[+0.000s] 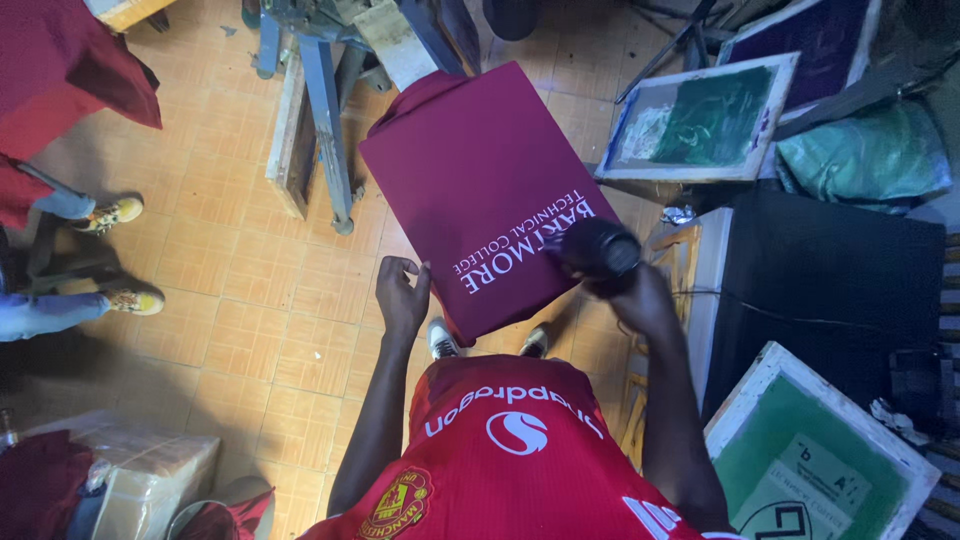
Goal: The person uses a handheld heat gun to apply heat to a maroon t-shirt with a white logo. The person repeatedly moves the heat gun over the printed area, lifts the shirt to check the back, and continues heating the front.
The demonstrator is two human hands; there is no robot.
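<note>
Single head view — looks steeply down, close over workbench, floor.

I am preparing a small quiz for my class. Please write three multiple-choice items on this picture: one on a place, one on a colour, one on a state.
1. Where is the left hand?
A. at the near left edge of the cloth
B. on a screen frame
C. on the floor

2. What colour is the cloth on the board?
A. green
B. maroon with white print
C. black

3. What is the right hand doing?
A. hanging empty
B. holding a black tool over the print
C. lifting a box

Key: 1 A, the fingers touch that edge. 2 B, it is dark red with white letters. 3 B, the hand grips the tool above the letters.
</note>
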